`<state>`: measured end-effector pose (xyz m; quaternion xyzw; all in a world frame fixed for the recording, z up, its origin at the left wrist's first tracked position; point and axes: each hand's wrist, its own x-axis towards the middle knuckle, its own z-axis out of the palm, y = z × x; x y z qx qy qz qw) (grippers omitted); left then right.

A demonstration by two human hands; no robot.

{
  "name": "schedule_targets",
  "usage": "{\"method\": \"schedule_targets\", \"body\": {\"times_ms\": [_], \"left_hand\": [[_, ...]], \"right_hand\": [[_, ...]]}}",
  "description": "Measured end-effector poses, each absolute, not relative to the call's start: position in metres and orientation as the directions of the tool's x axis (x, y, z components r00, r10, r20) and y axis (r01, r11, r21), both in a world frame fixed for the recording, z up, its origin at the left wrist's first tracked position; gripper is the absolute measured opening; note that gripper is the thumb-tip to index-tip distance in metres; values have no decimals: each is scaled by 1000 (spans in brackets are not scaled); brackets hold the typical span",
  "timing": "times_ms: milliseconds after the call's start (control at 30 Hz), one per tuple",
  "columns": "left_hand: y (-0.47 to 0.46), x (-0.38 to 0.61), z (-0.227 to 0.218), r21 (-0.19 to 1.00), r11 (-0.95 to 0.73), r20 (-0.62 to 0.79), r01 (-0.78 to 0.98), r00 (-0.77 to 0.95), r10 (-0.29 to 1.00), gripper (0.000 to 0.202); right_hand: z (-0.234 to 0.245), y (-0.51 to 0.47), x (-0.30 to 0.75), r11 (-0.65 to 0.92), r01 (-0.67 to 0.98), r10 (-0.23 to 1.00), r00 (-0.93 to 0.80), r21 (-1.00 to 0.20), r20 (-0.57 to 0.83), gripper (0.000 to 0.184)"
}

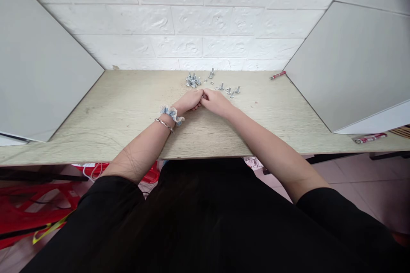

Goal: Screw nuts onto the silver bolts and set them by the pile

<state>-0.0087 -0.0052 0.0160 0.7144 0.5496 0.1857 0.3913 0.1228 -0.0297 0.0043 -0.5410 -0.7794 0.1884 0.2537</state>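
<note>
My left hand [188, 101] and my right hand [217, 101] meet fingertip to fingertip over the table, both with fingers closed. Whatever they pinch between them is small and mostly hidden by the fingers. Just beyond my left hand stands a tight group of silvery bolts [194, 80], heads down. Past my right hand are several more bolts [221, 86], spread apart, with a flat washer [216, 88] lying close to them. Small nuts [212, 83] lie between the two groups. Another pair of bolts [211, 74] is near the wall.
The pale wooden table [134, 115] ends at a white brick-patterned wall [185, 21]. Grey panels stand left [41, 63] and right [352, 59]. A red tube-shaped object [277, 75] lies by the right panel, another [370, 138] at the right front edge. A red stool [41, 204] is below left.
</note>
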Motion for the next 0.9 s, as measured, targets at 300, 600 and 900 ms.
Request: {"method": "schedule_targets", "body": {"times_ms": [300,600,900], "left_hand": [[-6,-9,17,758,-103,-156,645,332,930,35],[-5,-9,16,767,-102,-152,634,333,931,36],[-7,-6,15,693,-173,-93,700,325,941,37]], "right_hand": [[3,-28,123,357,745,934,-288,-564,210,14],[5,-30,124,370,724,929,-308,-581,208,14],[4,-29,127,373,727,925,-339,-576,171,11]]}}
